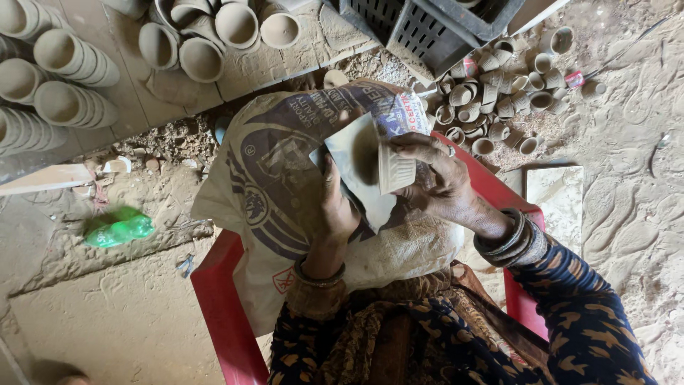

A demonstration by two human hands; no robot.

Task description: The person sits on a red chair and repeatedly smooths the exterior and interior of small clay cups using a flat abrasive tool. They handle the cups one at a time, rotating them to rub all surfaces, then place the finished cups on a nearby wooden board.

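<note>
cup: small clay cup [396, 170] pinched in my right hand [445, 187], mouth facing left
sheet: pale sheet [356, 167] gripped by my left hand [335, 207], pressed against cup

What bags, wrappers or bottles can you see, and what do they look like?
Printed sack: lies on the lap under both hands, off-white with dark blue and red printing.
Green plastic bottle: lies crushed on the sandy floor.
Small red-pink wrapper: lies among the little clay cups.

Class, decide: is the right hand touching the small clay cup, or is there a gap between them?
Touching. The head view shows the right hand wrapped around the small clay cup, fingers lying on its ribbed side.
</note>
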